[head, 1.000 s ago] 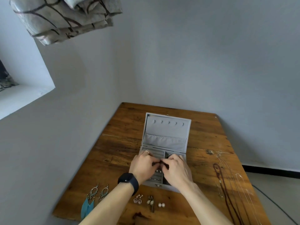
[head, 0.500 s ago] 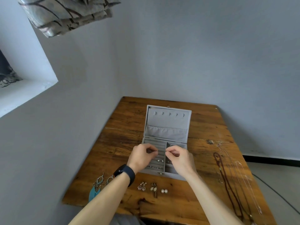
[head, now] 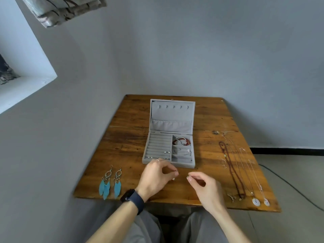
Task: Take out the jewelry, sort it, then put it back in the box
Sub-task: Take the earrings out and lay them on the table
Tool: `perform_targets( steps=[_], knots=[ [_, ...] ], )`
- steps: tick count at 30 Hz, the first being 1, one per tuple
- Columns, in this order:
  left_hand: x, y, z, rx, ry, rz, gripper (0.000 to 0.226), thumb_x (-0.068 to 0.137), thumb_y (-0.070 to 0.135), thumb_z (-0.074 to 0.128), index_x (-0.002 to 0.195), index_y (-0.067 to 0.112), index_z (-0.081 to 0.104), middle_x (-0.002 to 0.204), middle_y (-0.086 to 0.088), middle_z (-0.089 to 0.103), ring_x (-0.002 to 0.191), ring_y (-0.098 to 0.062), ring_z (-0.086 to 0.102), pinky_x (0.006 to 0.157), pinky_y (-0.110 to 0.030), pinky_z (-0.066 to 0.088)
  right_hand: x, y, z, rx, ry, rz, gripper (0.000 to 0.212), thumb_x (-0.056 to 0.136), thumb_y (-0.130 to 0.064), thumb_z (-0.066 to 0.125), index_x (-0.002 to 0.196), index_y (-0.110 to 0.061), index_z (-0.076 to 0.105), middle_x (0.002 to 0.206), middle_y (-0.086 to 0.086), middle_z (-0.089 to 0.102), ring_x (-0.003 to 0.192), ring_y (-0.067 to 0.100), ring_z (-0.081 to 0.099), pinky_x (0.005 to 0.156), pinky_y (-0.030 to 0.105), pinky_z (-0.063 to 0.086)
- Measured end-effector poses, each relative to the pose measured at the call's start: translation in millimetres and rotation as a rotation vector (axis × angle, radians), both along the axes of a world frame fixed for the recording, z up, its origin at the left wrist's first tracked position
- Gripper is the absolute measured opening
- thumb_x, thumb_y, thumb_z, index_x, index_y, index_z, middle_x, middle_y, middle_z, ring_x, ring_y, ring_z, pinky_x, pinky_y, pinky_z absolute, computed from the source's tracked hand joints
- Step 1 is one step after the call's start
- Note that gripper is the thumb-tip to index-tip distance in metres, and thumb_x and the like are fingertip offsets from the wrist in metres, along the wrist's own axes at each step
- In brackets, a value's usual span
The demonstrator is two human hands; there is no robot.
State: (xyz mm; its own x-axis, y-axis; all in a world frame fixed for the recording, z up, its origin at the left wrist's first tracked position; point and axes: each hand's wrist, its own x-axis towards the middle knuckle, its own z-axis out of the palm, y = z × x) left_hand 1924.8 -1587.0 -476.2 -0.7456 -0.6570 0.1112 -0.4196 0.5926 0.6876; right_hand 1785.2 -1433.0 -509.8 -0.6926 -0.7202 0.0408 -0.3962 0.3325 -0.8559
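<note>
Jewelry sits in three places at this moment: in my hands, laid out on the worktop, and in the jewelry box. My left hand pinches a tiny piece between thumb and fingertip, and my right hand pinches a second piece the same way. Both are too small to name, but I judge them a matching pair, held apart so each can be set down beside the other. The hands hover over the near edge, just in front of the box, which lies mid-worktop with its lid thrown open towards the far edge so every compartment is reachable. Inside I see a red bracelet in the back right compartment and a few studs in the ring rolls. A pair of feather earrings lies by the near left corner; necklaces run straight along the right edge, I think to keep the chains untangled. Sorting by type looks about half done
</note>
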Motion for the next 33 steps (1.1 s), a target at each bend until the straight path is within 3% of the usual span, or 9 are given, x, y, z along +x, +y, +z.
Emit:
perform_targets(
  steps=[4, 9, 15, 26, 31, 33],
  knots=[
    [-2.1, 17.0, -9.7, -0.217, -0.099, -0.054, 0.02, 0.09, 0.05, 0.065, 0.104, 0.039, 0.074, 0.118, 0.022, 0.058, 0.112, -0.002, 0.047, 0.099, -0.032, 0.045, 0.0, 8.2, -13.1, 0.025, 0.086, -0.006, 0.013, 0.088, -0.031, 0.073, 0.099, -0.037, 0.075, 0.096, -0.024, 0.065, 0.091, -0.001, 0.058, 0.073, 0.008, 0.04],
    [-8.1, 20.1, -12.6, -0.324, -0.179, -0.018, 0.024, 0.094, 0.048, 0.06, 0.111, 0.038, 0.073, 0.128, 0.016, 0.055, 0.121, -0.009, 0.044, 0.107, -0.032, 0.033, -5.3, -0.1, -18.6, 0.059, 0.106, 0.034, 0.016, 0.089, -0.036, 0.071, 0.105, -0.036, 0.076, 0.098, -0.02, 0.064, 0.093, 0.002, 0.055, 0.074, 0.012, 0.039],
    [-12.0, 24.7, -20.7, -0.369, -0.229, -0.031, 0.022, 0.094, 0.047, 0.06, 0.11, 0.039, 0.072, 0.127, 0.014, 0.056, 0.12, -0.011, 0.044, 0.105, -0.033, 0.034, -2.3, -4.0, -26.2, 0.063, 0.239, 0.009, 0.021, 0.089, -0.042, 0.069, 0.107, -0.034, 0.075, 0.091, -0.019, 0.061, 0.086, 0.001, 0.048, 0.085, 0.027, 0.044],
    [-15.6, 25.3, -24.6, -0.369, -0.262, -0.056, 0.026, 0.096, 0.044, 0.058, 0.118, 0.037, 0.068, 0.129, 0.012, 0.057, 0.123, -0.012, 0.045, 0.105, -0.033, 0.035, -0.4, 0.3, -31.0, 0.07, 0.286, -0.007, 0.027, 0.089, -0.043, 0.068, 0.114, -0.033, 0.073, 0.091, -0.022, 0.059, 0.088, 0.003, 0.049, 0.073, 0.022, 0.043],
    [-14.4, 23.7, -24.9, -0.364, -0.278, -0.05, 0.031, 0.096, 0.047, 0.056, 0.123, 0.038, 0.065, 0.13, 0.012, 0.056, 0.124, -0.013, 0.044, 0.106, -0.033, 0.033, 0.4, 0.2, -30.9, 0.05, 0.28, -0.021, 0.028, 0.09, -0.041, 0.068, 0.115, -0.031, 0.072, 0.09, -0.023, 0.058, 0.081, -0.011, 0.045, 0.089, 0.031, 0.047],
    [-14.6, 23.1, -24.5, -0.372, -0.288, -0.044, 0.031, 0.095, 0.048, 0.056, 0.123, 0.038, 0.065, 0.13, 0.012, 0.056, 0.124, -0.012, 0.044, 0.105, -0.032, 0.033, 0.8, 0.6, -30.1, 0.042, 0.289, -0.022, 0.026, 0.09, -0.041, 0.068, 0.112, -0.031, 0.073, 0.089, -0.022, 0.058, 0.08, -0.009, 0.045, 0.088, 0.03, 0.046]
  ],
)
